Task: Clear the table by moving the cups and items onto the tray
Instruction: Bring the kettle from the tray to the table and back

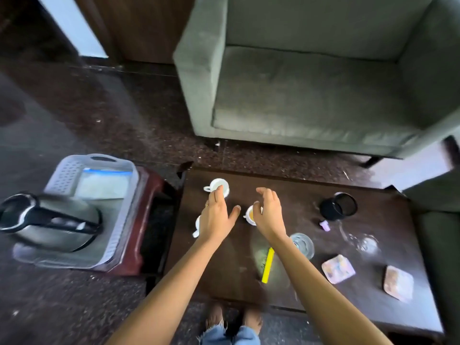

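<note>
On the dark wooden table point(224, 270) stand three white cups. One cup point(219, 186) is at the far left, partly under my left fingertips. A second cup point(197, 226) peeks out beneath my left hand point(216, 216), which hovers with fingers straight. A third cup point(251, 214) holding yellowish liquid sits just below my right hand point(267, 211), whose fingers are relaxed and spread. Neither hand holds anything. The grey perforated tray point(119, 235) rests on a reddish stool to the left and carries a steel kettle point(47, 220).
Also on the table: a black mesh cup point(339, 206), a small purple item point(324, 225), two clear glasses point(302, 244) point(366, 244), a yellow strip point(268, 265), two coasters point(338, 268) point(398, 282). A grey armchair point(311, 95) stands beyond the table.
</note>
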